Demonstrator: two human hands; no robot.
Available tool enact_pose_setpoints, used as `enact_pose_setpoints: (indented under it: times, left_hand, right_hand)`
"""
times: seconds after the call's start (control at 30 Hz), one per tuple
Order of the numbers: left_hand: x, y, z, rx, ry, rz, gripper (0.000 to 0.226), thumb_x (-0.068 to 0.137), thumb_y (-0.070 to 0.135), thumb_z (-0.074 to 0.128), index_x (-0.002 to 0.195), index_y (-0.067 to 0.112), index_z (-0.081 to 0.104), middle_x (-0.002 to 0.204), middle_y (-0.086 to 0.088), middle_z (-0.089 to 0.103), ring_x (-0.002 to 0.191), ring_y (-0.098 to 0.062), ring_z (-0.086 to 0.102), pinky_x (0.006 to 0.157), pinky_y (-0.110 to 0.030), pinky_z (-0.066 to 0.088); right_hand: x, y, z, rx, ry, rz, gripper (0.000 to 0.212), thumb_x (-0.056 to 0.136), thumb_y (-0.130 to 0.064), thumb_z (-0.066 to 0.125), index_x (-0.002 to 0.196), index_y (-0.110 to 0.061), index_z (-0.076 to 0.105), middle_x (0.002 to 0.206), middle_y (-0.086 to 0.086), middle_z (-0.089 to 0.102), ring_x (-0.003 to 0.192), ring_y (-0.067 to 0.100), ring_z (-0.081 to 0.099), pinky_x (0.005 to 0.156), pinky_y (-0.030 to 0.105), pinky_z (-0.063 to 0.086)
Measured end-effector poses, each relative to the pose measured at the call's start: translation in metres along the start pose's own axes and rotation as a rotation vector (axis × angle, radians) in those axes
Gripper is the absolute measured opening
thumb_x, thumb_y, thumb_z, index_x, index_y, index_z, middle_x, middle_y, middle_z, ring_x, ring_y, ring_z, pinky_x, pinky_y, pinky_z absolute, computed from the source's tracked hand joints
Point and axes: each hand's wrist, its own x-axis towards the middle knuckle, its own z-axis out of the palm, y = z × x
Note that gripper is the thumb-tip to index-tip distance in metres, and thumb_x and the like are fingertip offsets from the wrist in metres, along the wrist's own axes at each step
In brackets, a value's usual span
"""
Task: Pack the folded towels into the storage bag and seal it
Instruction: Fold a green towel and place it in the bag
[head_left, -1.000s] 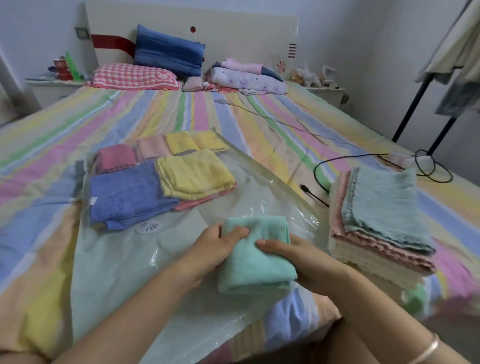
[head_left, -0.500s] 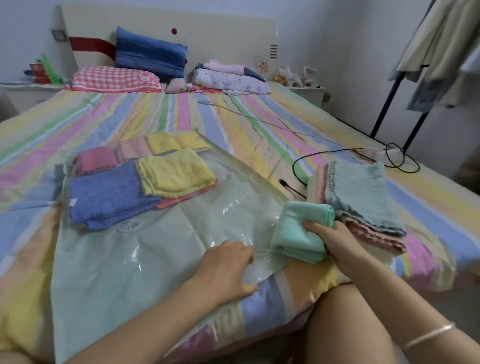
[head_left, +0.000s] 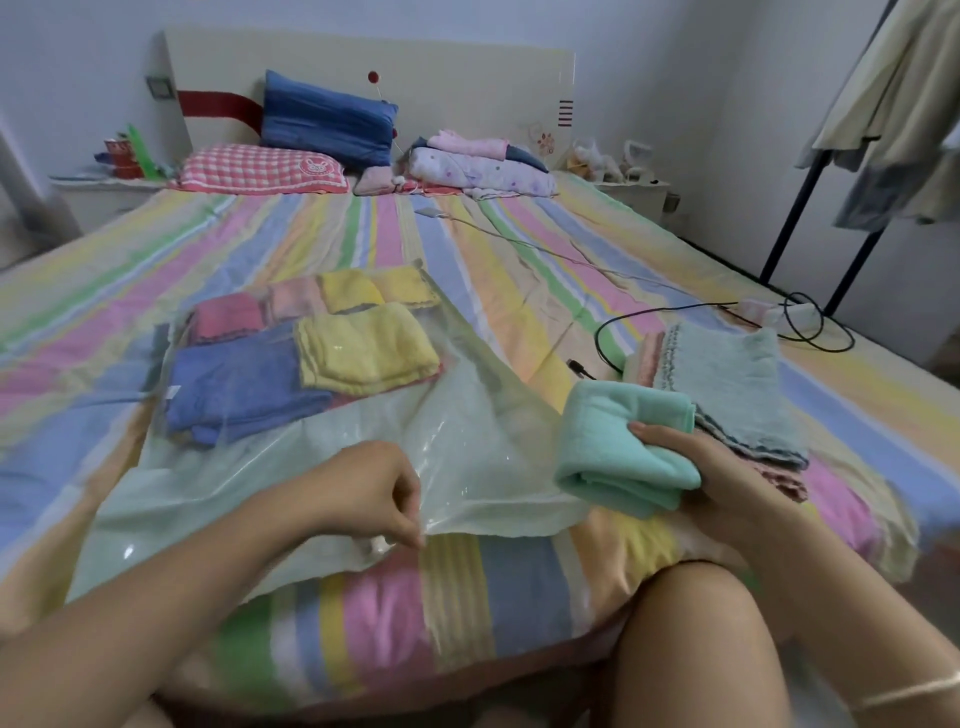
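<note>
A clear plastic storage bag (head_left: 467, 447) lies on the striped bed. Inside it, at the far end, sit a blue towel (head_left: 234, 384), a yellow towel (head_left: 363, 348) and several small pink and yellow ones. My left hand (head_left: 374, 493) pinches the near edge of the bag's top layer and lifts it a little. Just right of the bag's mouth, my right hand (head_left: 727, 478) grips a folded mint-green towel (head_left: 618, 447). Behind that hand lies a stack of folded towels (head_left: 737, 384), a grey-green one on top.
A black cable (head_left: 675, 317) and a white power strip (head_left: 763, 312) lie on the bed beyond the stack. Pillows and folded bedding sit at the headboard. A clothes rack (head_left: 800, 202) with hanging garments stands at the right. My knee is below the bed's near edge.
My left hand went from lying flat on the bag to pinching and raising its near edge. My right hand carried the mint towel off to the right side.
</note>
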Motion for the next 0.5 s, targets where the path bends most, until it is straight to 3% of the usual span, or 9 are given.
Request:
enact_pose_setpoints:
  times: [0.13, 0.23, 0.3, 0.37, 0.43, 0.5]
  left_hand:
    - [-0.007, 0.002, -0.004, -0.367, -0.028, 0.013, 0.015, 0.085, 0.021, 0.073, 0.077, 0.008, 0.075, 0.079, -0.010, 0.075, 0.078, -0.021, 0.072, 0.066, -0.034, 0.061]
    - [-0.007, 0.015, 0.002, -0.493, 0.151, 0.034, 0.017, 0.088, 0.019, 0.069, 0.078, 0.006, 0.075, 0.075, -0.011, 0.074, 0.071, -0.020, 0.071, 0.060, -0.032, 0.058]
    - [-0.005, 0.025, 0.003, -0.539, 0.292, 0.037, 0.018, 0.088, 0.017, 0.068, 0.078, 0.003, 0.074, 0.071, -0.010, 0.073, 0.065, -0.018, 0.069, 0.054, -0.029, 0.056]
    - [-0.005, 0.033, 0.002, -0.457, 0.429, 0.086, 0.018, 0.087, 0.019, 0.068, 0.075, 0.006, 0.073, 0.067, -0.005, 0.072, 0.061, -0.015, 0.069, 0.051, -0.025, 0.055]
    - [-0.009, 0.040, -0.002, -0.265, 0.583, 0.152, 0.018, 0.085, 0.025, 0.069, 0.072, 0.014, 0.073, 0.061, 0.004, 0.070, 0.055, -0.005, 0.065, 0.053, -0.018, 0.049]
    - [-0.016, 0.046, -0.004, -0.054, 0.713, 0.227, 0.017, 0.084, 0.030, 0.068, 0.071, 0.019, 0.072, 0.063, 0.008, 0.068, 0.059, -0.005, 0.061, 0.058, -0.020, 0.045]
  right_hand:
    - [-0.014, -0.014, 0.013, 0.030, -0.015, -0.002, 0.040, 0.073, -0.026, 0.067, 0.106, -0.004, 0.065, 0.083, 0.013, 0.071, 0.069, 0.019, 0.070, 0.055, 0.027, 0.055]
    - [-0.033, -0.025, 0.025, -0.016, -0.105, 0.006, 0.038, 0.070, -0.023, 0.064, 0.100, -0.001, 0.065, 0.075, 0.012, 0.069, 0.065, 0.017, 0.068, 0.052, 0.023, 0.053]
    - [-0.046, -0.027, 0.035, -0.094, -0.193, 0.071, 0.022, 0.067, -0.016, 0.061, 0.080, -0.001, 0.071, 0.063, 0.011, 0.067, 0.056, 0.016, 0.067, 0.046, 0.019, 0.050]
    - [-0.053, -0.018, 0.048, -0.172, -0.255, 0.188, 0.012, 0.068, -0.011, 0.065, 0.068, -0.005, 0.075, 0.064, 0.013, 0.069, 0.056, 0.017, 0.068, 0.048, 0.019, 0.051]
    - [-0.050, -0.001, 0.060, -0.218, -0.255, 0.294, 0.019, 0.076, -0.014, 0.071, 0.091, -0.004, 0.074, 0.086, 0.016, 0.072, 0.075, 0.022, 0.070, 0.061, 0.025, 0.055]
    - [-0.040, 0.014, 0.069, -0.192, -0.220, 0.346, 0.031, 0.081, -0.021, 0.071, 0.107, -0.005, 0.068, 0.095, 0.014, 0.071, 0.085, 0.024, 0.068, 0.069, 0.030, 0.055]
